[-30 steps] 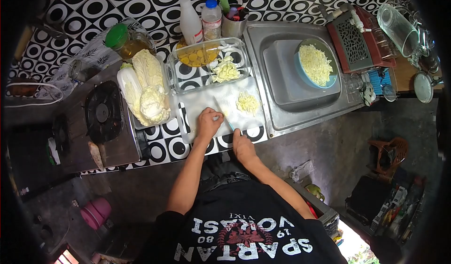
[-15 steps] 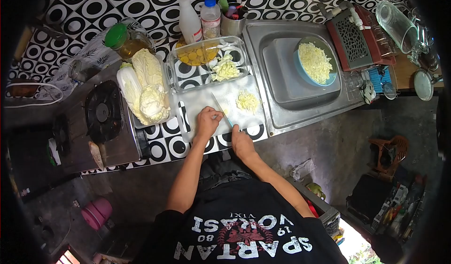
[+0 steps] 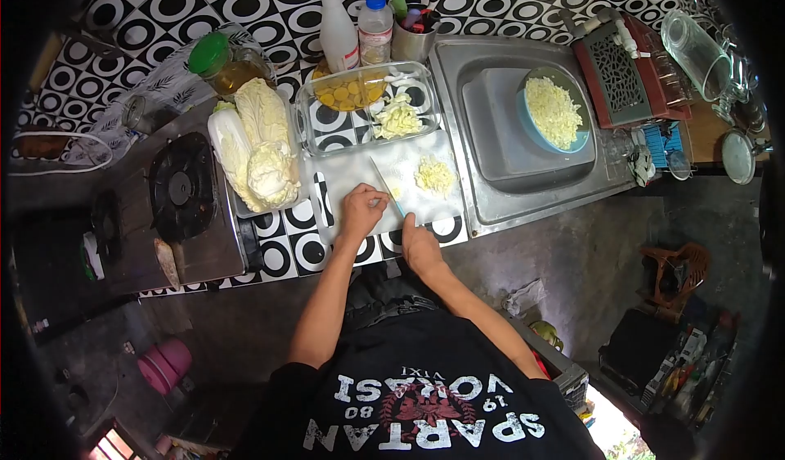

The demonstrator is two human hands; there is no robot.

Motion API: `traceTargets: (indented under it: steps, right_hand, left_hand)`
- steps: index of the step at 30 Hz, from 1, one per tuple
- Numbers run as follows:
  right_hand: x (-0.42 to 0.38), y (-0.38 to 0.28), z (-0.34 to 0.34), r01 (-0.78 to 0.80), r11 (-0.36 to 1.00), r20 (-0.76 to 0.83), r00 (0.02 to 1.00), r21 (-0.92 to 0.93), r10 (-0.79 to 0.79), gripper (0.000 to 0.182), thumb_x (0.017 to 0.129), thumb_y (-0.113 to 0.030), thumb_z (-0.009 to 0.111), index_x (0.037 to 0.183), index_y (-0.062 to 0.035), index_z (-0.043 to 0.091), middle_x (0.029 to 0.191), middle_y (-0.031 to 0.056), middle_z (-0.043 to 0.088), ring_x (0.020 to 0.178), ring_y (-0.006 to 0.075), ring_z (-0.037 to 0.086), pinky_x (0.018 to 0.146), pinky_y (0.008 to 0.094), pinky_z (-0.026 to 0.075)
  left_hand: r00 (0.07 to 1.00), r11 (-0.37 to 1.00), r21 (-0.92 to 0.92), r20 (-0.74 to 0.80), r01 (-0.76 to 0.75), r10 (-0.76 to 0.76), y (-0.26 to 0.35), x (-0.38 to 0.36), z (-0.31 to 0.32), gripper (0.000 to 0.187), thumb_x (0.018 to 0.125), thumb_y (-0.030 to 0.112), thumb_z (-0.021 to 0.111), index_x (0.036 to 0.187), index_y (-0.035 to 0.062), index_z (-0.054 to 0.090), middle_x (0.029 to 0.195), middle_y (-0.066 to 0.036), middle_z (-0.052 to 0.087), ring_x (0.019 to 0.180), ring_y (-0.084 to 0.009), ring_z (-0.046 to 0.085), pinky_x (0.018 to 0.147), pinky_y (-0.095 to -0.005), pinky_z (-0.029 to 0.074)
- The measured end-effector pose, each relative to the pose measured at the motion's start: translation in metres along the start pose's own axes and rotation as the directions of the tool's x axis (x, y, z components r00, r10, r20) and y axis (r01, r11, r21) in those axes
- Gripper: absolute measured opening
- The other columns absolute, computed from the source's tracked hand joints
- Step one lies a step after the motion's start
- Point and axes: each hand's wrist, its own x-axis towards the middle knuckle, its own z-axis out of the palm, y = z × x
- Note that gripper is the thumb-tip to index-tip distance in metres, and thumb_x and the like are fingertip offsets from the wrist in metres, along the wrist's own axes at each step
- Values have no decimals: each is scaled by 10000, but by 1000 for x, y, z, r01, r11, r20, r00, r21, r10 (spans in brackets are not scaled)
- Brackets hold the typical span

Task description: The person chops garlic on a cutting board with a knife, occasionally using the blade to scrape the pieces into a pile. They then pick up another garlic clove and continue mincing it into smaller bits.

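Note:
My right hand (image 3: 421,249) is closed round the handle of a knife (image 3: 383,180), whose blade points away from me over a pale cutting board (image 3: 347,184). Just left of the blade, my left hand (image 3: 364,210) has its fingers curled together, low over the board. What those fingers hold, if anything, is hidden. A little chopped cabbage lies right beside the blade, and a larger pile of chopped cabbage (image 3: 435,177) sits on the board's right side. Behind the board, a divided glass dish (image 3: 313,146) has cut cabbage pieces (image 3: 398,118) in its right part.
Left of the board, Chinese cabbages (image 3: 260,145) fill a tray beside a gas stove (image 3: 208,247). On the right, a bowl (image 3: 527,125) of chopped cabbage stands in the steel sink (image 3: 482,202). Two bottles (image 3: 375,31) and a utensil cup (image 3: 413,44) stand behind the dish.
The view has shifted slightly. Both hands and the knife keep nearly the same place on the board, with the blade still beside my left fingers.

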Motion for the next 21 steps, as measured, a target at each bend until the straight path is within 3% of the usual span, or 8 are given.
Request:
traceTargets:
  steps: [6, 11, 21]
  right_hand:
    - [-2, -8, -35, 18, 1000, 49, 999, -4, -18, 191, 848, -31, 445, 1015, 27, 373, 794, 285, 609, 774, 431, 621, 667, 472, 511]
    - [0, -1, 7, -7, 1000, 9, 1000, 2, 7, 193, 848, -35, 451, 1016, 25, 376, 795, 283, 612, 744, 423, 625, 645, 457, 516]
    - [-2, -4, -8, 24, 999, 2, 1000, 41, -24, 188, 844, -48, 444, 1005, 19, 373, 805, 303, 601, 769, 443, 617, 669, 476, 510]
  left_hand:
    - [1000, 1000, 12, 1, 27, -27, 1, -1, -1, 117, 664, 62, 729, 778, 85, 719, 726, -46, 580, 587, -155, 520, 558, -270, 441]
    - [1000, 1000, 9, -10, 22, -22, -1, 0, 1, 106, 660, 60, 729, 763, 83, 718, 706, -32, 554, 565, -142, 484, 546, -266, 425]
    - [999, 999, -15, 4, -33, 33, 0, 0, -3, 121, 673, 65, 692, 792, 60, 715, 742, -47, 575, 597, -152, 526, 567, -263, 449]
